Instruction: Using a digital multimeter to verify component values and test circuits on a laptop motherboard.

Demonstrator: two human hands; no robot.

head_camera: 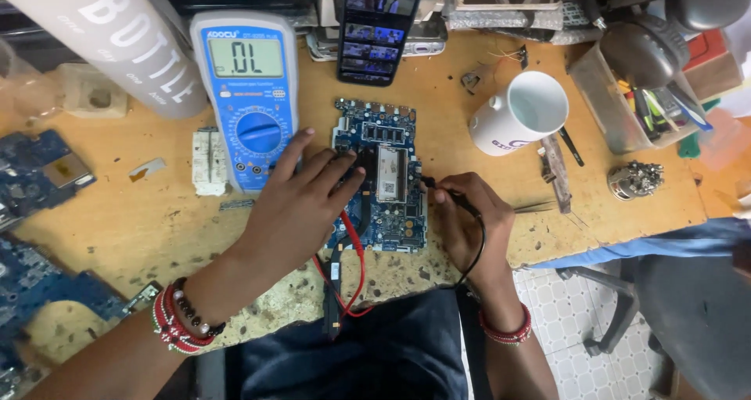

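The left hand's (301, 204) grip is closed on a red probe (353, 232), fingers bunched over the left part of a blue circuit board (381, 173) at the centre of the frame; the probe's tip is hidden under the fingers. The right hand's (469, 220) grip is pinched on a black probe (446, 190), whose tip touches the board's right edge. The board lies flat on the worn wooden counter (164, 212), just right of a blue multimeter (249, 95) with a lit screen. The red lead (358, 279) runs from under the left hand down over the counter's near edge, and the black lead (479, 240) curls across the right hand toward the wrist.

A phone (379, 26) with a lit screen stands just above the board at the top of the frame. A white mug (520, 112) lies tilted to the upper right of the board, apart from it. A white tube (125, 40) crosses the upper left corner. A white block (209, 161) sits just left of the meter. More blue boards (35, 173) lie at the left edge. A clear bin of tools (649, 107) is at the upper right, with a small metal part (635, 179) below it. Both wrists wear red bead bracelets (176, 322).
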